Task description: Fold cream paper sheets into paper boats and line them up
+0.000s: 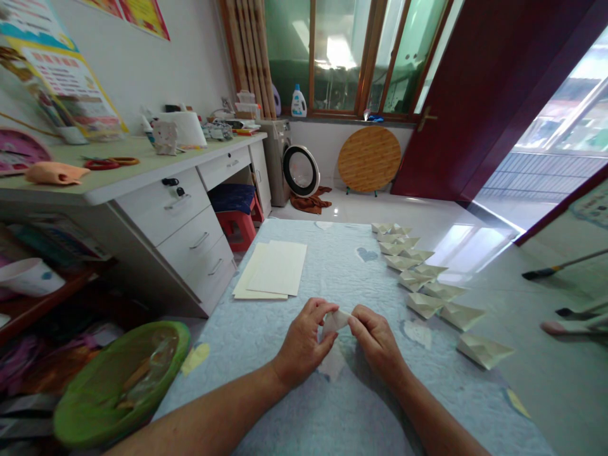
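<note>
A small folded piece of white paper [335, 322] is held between both hands, just above the cloth-covered table. My left hand [306, 342] grips its left side, thumb below and fingers above. At its right corner my right hand [375, 335] pinches with thumb and curled fingers. Several folded paper boats [425, 304] stand in rows along the table's right side, and one paper boat [484, 349] sits nearest to me. Beyond my left hand lies a stack of flat cream paper sheets [278, 269], the sheets slightly askew.
A pale blue patterned cloth [342, 266] covers the table. At the lower left is a green basket [178, 342] with things inside. A white desk [180, 209] with drawers runs along the left wall, a red stool [240, 228] beneath it. Farther back are an open washing machine [273, 164] and a round wooden board [369, 158].
</note>
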A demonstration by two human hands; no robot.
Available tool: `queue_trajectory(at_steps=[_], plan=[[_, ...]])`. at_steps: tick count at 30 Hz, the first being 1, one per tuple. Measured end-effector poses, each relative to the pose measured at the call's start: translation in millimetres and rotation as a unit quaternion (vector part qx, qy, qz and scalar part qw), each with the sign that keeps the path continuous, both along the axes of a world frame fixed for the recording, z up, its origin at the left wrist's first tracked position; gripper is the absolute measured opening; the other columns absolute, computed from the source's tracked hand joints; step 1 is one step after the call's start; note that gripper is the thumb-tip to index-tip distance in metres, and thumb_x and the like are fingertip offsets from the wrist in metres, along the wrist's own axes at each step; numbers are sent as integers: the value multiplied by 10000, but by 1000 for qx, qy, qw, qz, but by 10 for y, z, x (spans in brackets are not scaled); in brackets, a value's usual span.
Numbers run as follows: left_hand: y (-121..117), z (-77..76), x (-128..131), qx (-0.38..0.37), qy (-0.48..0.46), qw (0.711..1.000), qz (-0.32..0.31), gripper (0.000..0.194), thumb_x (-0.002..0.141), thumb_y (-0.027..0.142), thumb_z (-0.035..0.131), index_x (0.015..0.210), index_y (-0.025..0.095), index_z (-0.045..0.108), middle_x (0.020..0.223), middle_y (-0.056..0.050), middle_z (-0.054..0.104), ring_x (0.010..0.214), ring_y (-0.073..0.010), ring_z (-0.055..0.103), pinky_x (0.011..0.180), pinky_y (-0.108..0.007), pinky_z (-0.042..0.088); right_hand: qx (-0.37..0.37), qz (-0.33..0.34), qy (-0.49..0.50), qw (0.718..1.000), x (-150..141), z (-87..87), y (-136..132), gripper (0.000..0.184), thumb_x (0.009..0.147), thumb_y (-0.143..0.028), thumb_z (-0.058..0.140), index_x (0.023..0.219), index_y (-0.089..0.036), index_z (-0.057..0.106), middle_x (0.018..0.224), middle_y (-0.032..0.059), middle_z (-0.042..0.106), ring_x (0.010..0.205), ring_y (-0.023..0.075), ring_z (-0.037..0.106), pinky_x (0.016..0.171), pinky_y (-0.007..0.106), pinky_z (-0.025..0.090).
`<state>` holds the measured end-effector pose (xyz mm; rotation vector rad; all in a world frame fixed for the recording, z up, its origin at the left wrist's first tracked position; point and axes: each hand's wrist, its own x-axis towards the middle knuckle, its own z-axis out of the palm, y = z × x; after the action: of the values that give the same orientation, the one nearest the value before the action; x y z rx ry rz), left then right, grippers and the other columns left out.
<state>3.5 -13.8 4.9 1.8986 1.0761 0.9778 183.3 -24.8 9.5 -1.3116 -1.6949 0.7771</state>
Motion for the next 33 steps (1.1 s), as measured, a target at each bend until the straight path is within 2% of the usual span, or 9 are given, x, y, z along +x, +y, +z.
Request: queue_trajectory(at_steps=[9,12,16,19,22,33], plan=[[-11,-8,-9,17,33,999,11,465,774,98,617,1214,243,590,1189,-65,537,934,-187,559,800,-313,505,-20,1,13,1000,11,37,13,368,905,-370,414,570,-220,414,584,-25,422,574,133,417,568,268,315],[-1,-3,-13,2,3,1000,7,461,772,110,632,1213,238,594,1168,-62,543,864,-164,549,732,-283,493,-32,8,23,999,17,27,10,349,890,-405,455,596,-220,423,585,-35,409,566,128,399,552,262,306],[18,3,-21,-48,-67,997,-16,396,810,221,681,1197,220,596,1109,-55,557,800,-140,534,667,-249,473,-56,36,42,997,-19,14,-7,240,848,-372,535,681,-210,475,622,-44,429,577,120,402,544,250,313],[28,-1,-26,-84,-104,991,-29,402,809,299,722,1183,210,600,1093,-52,567,804,-133,543,676,-239,472,-63,53,56,995,-56,6,-14,170,848,-312,547,723,-201,517,662,-33,481,614,122,437,576,245,348],[34,-8,-33,-109,-121,986,-38,425,791,307,743,1180,203,604,1087,-53,577,800,-130,552,680,-237,474,-64,53,62,995,-73,-4,-13,167,853,-302,557,727,-200,519,665,-34,489,617,119,437,584,244,356],[16,16,-41,-146,-159,976,-44,444,786,343,737,1181,183,612,1037,-66,606,800,-140,562,704,-252,481,-65,50,80,993,-73,-40,-1,167,850,-301,584,733,-204,515,658,-43,464,617,119,425,592,249,352]])
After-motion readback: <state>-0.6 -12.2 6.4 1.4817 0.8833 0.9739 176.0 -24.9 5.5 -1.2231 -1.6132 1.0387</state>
